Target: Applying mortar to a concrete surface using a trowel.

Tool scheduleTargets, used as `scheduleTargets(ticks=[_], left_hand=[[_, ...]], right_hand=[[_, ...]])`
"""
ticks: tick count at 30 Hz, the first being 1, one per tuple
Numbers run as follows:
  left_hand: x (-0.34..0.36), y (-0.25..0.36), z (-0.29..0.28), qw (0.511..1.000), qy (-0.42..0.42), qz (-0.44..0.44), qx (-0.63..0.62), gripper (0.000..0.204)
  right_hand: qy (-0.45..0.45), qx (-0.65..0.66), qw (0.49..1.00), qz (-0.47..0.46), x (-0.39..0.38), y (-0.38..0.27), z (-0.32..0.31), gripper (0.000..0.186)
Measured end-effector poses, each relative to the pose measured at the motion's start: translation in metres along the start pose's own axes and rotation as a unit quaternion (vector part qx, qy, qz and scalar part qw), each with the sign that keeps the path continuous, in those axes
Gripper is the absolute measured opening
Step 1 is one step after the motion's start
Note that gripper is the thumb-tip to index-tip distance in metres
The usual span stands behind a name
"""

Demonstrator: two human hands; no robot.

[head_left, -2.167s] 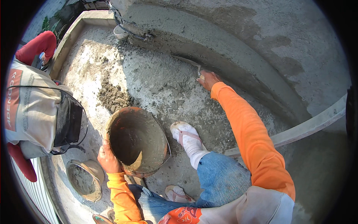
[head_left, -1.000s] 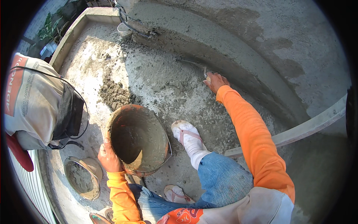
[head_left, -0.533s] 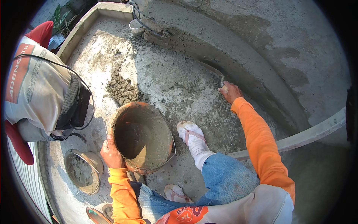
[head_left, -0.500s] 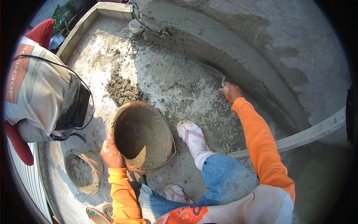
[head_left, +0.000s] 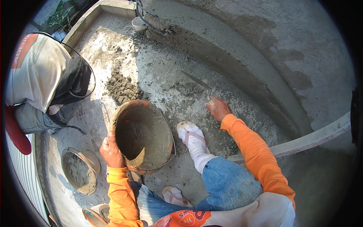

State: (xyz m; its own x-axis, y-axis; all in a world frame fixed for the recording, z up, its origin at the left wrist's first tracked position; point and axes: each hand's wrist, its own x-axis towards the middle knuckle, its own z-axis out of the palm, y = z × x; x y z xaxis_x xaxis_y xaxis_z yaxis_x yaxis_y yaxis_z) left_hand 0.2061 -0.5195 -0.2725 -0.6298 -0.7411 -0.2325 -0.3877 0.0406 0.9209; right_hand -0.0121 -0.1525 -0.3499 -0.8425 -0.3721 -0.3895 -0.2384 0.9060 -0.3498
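Trowel [head_left: 195, 79] sits in the right hand [head_left: 219, 109], whose fingers wrap its handle; the blade points toward ten o'clock above the concrete floor [head_left: 155, 58], though whether it touches cannot be told. The left hand [head_left: 112, 151] grips the rim of an orange, mortar-smeared bucket [head_left: 162, 142] at its eight o'clock. From that bucket, the trowel lies between one and two o'clock, a mortar heap [head_left: 123, 87] at eleven, a second bucket [head_left: 91, 160] at eight, a co-worker [head_left: 41, 75] at ten.
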Motion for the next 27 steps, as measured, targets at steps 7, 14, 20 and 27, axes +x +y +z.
scheduleTargets(ticks=[7,14,20,27], left_hand=[[-0.001,-0.011,-0.005,0.998,0.062,0.02,0.013,0.045],[-0.001,-0.007,-0.02,0.995,0.094,0.024,-0.001,0.048],[-0.009,0.012,-0.008,0.994,0.078,0.053,0.06,0.05],[-0.013,0.01,0.006,0.989,0.1,0.058,0.097,0.049]], right_hand=[[0.02,0.043,0.998,-0.03,0.032,-0.051,0.005,0.048],[-0.042,0.052,0.954,-0.292,-0.031,-0.115,-0.06,0.042],[-0.119,-0.17,0.924,-0.321,-0.022,-0.194,-0.052,0.032],[-0.212,-0.172,0.911,-0.308,-0.026,-0.215,0.017,0.028]])
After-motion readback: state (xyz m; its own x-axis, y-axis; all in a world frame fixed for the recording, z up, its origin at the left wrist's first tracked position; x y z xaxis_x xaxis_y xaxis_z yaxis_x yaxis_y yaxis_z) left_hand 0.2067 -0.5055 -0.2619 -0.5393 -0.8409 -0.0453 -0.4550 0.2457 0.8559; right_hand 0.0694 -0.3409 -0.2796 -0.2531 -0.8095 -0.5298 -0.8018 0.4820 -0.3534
